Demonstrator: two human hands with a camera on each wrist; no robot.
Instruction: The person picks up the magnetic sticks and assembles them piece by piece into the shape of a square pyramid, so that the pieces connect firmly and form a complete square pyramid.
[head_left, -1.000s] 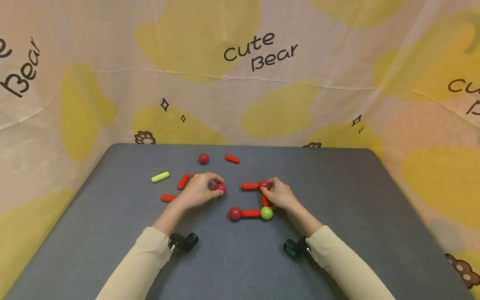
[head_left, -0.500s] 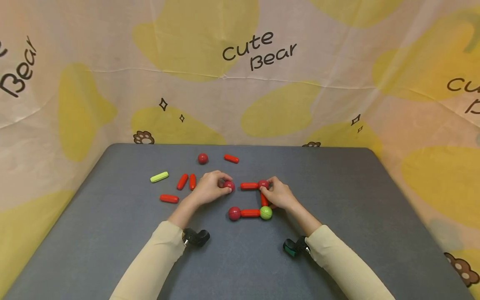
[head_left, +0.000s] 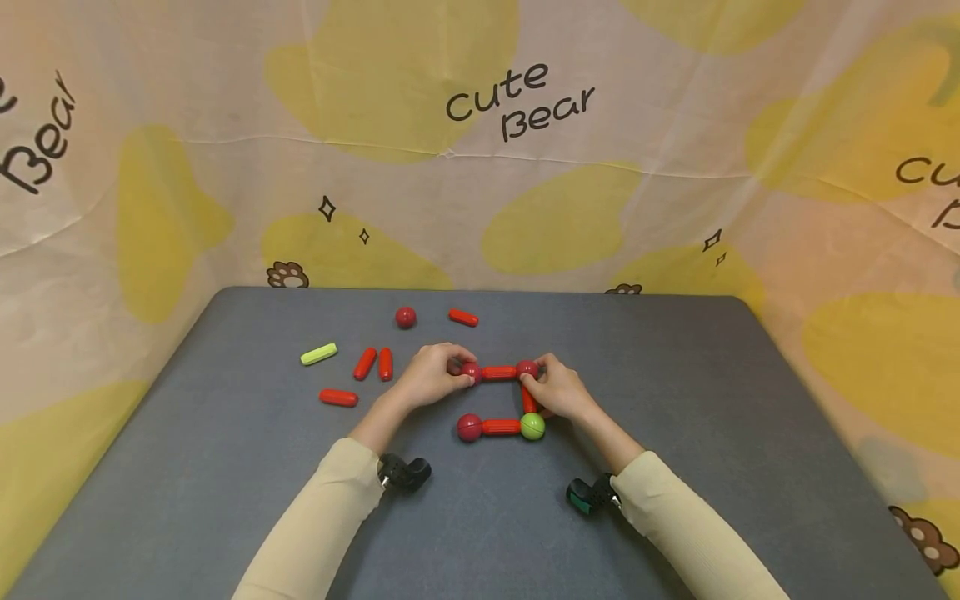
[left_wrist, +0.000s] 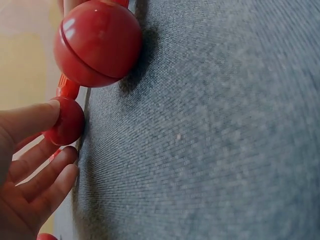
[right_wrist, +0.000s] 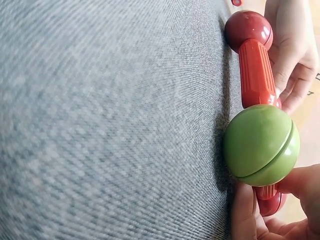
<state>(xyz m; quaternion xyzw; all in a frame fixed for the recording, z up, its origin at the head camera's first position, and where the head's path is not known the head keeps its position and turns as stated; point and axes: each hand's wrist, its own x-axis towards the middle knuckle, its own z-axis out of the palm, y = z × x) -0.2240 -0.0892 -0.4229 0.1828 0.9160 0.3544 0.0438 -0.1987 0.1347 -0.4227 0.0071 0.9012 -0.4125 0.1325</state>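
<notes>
My left hand [head_left: 433, 372] pinches a red ball [left_wrist: 69, 122] between thumb and fingers, right at the left end of a ribbed red rod [head_left: 499, 372]. That rod joins a second red ball [head_left: 527, 368], which my right hand [head_left: 558, 388] grips at the far corner. Down from this corner runs another red rod [head_left: 529, 398] to a green ball [right_wrist: 261, 145]. From the green ball a further red rod [right_wrist: 257, 72] leads left to a near red ball [head_left: 469, 427]. Together the pieces form a U shape with its gap on the left. Fingers partly cover the two far balls.
Left of the hands lie several loose red rods [head_left: 338, 397] and one yellow-green rod [head_left: 318, 354]. Farther back are a loose red ball [head_left: 406, 317] and a short red rod [head_left: 463, 317]. A printed cloth [head_left: 558, 217] hangs behind the grey table [head_left: 712, 400].
My left hand has carried its red ball rightward until it meets the far rod's left end. The right hand and the joined pieces have stayed in place.
</notes>
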